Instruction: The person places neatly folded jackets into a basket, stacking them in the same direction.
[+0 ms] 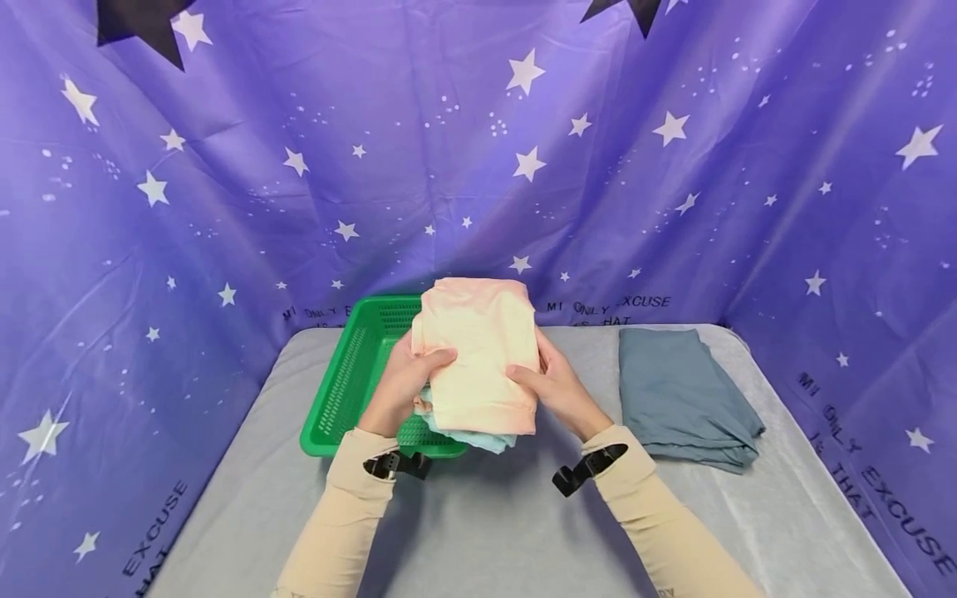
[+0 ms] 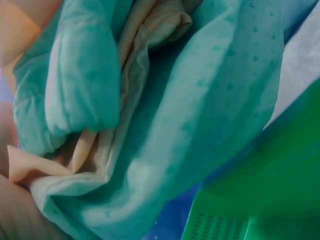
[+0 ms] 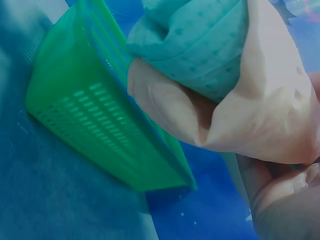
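A folded peach garment point(image 1: 478, 349) is held up between both hands, over the right part of the green basket. Mint-green cloth point(image 2: 200, 110) with a small dark print is bundled under the peach fabric. The left hand point(image 1: 398, 380) grips the bundle's left side, thumb on top and fingers hidden beneath. On the opposite side, the right hand point(image 1: 559, 380) grips it likewise, its thumb lying on the peach face. In the right wrist view, peach fabric point(image 3: 265, 110) wraps around part of the mint-green cloth.
The green perforated plastic basket point(image 1: 336, 407) stands at the left of the grey-covered table point(image 1: 493, 531). A folded grey-blue cloth point(image 1: 676, 394) lies toward the right edge. A purple star-printed curtain point(image 1: 419, 149) encloses the back and sides.
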Tool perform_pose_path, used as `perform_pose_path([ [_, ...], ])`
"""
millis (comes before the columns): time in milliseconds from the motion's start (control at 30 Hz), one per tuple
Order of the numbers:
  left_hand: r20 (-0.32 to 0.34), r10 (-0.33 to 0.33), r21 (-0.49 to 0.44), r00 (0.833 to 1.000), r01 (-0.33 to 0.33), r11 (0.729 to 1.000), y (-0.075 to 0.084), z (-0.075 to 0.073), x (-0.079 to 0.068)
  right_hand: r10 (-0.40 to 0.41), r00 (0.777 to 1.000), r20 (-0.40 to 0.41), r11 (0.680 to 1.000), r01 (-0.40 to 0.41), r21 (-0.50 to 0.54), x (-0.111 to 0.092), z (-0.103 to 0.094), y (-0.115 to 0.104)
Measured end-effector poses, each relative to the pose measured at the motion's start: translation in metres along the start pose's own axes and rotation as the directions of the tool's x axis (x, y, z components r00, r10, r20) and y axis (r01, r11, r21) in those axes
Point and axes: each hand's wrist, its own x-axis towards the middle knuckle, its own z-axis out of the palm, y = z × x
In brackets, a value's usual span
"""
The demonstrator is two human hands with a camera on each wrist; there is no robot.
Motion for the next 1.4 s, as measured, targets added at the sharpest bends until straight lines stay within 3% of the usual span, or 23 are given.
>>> perform_pose_path([
  [400,-0.034,-0.028,0.044,0.999,0.029,0.999,0.003,-0.034,-0.002,0.044,0.998,0.044,0.997,-0.042,-0.058,0.017,0.026,0.004],
  [800,-0.030,-0.056,0.048,0.998,0.057,0.997,0.006,-0.063,0.003,0.027,0.993,0.114,0.999,-0.023,-0.043,0.039,0.042,0.004],
  [1067,-0.022,-0.094,0.027,0.995,0.095,0.995,0.006,-0.075,0.006,0.080,0.990,0.114,0.997,-0.078,-0.023,0.048,0.051,0.007],
  [1400,0.038,-0.122,0.046,0.992,0.120,0.992,0.020,-0.079,0.001,0.183,0.981,0.070,0.983,-0.181,-0.038,0.059,0.059,0.017],
])
